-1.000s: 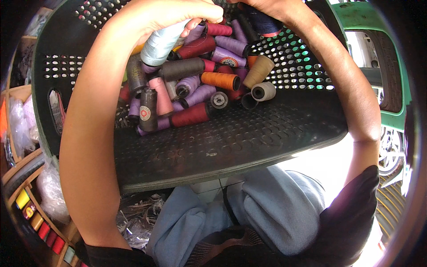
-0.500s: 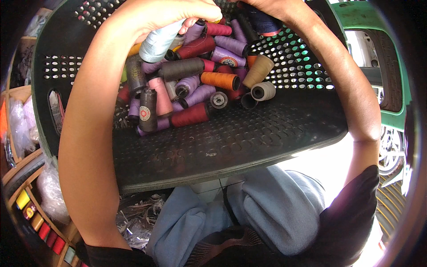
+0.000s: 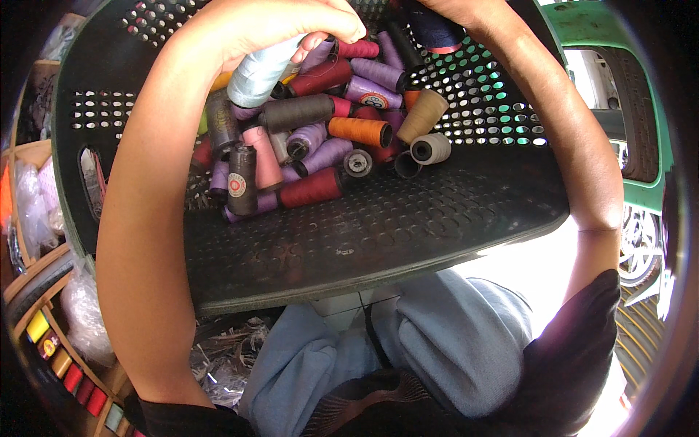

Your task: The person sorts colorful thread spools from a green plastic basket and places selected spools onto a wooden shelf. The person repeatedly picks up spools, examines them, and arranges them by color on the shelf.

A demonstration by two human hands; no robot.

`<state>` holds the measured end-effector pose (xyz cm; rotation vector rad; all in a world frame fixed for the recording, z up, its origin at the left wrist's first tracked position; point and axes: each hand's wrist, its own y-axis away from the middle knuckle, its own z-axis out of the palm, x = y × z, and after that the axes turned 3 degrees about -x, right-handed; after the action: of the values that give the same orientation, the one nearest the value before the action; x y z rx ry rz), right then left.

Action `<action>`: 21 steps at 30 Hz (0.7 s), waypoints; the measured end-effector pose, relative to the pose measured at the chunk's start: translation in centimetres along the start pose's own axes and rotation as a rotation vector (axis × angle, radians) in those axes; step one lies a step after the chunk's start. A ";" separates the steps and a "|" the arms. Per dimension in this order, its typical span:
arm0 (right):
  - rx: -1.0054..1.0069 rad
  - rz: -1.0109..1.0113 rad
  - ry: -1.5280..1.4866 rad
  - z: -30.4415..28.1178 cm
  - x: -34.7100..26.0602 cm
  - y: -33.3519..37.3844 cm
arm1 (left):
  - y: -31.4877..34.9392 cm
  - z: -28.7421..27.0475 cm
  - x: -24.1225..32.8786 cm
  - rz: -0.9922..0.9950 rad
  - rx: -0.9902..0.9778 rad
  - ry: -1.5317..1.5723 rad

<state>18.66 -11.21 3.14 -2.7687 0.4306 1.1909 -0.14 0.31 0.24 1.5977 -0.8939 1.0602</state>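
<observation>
At the top of the view, my left hand (image 3: 313, 20) is closed around a light blue thread spool (image 3: 262, 74), which hangs tilted over the heap. My right hand (image 3: 453, 10) is partly cut off by the upper edge. It grips a navy blue thread spool (image 3: 431, 30), though the fingers hardly show. Below both hands, a black perforated plastic basket (image 3: 349, 251) holds many thread spools. Among them lie an orange spool (image 3: 360, 132), a tan one (image 3: 424, 116), a pink one (image 3: 263, 156), a dark grey one (image 3: 242, 182) and a dark red one (image 3: 312, 188).
The basket's near rim lies above my knees in grey-blue trousers (image 3: 451, 342). On the left are wooden shelves with small coloured spools (image 3: 73, 378) and a clear plastic bag (image 3: 86, 313). A green frame (image 3: 666, 124) and a spoked wheel (image 3: 641, 247) stand to the right.
My right hand and the navy spool have shifted slightly up and to the right. My left hand stays on the light blue spool, its fingers moved a little. The heap looks the same.
</observation>
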 end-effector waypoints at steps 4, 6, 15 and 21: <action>0.083 -0.001 0.066 0.7 0.7 -0.4 | -0.2 0.1 -0.1 0.000 -0.030 0.026; 0.124 -0.015 0.093 0.9 0.9 -0.5 | -0.2 0.2 -0.1 0.000 -0.035 0.034; 0.113 -0.008 0.113 1.1 1.6 -0.8 | -0.1 0.3 0.1 -0.012 -0.033 0.020; 0.085 -0.009 0.099 1.0 0.5 0.0 | 0.1 0.2 0.1 -0.008 -0.052 0.015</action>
<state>18.26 -11.07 2.06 -2.7613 0.4662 1.0124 -0.12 0.10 0.34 1.5473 -0.8977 1.0338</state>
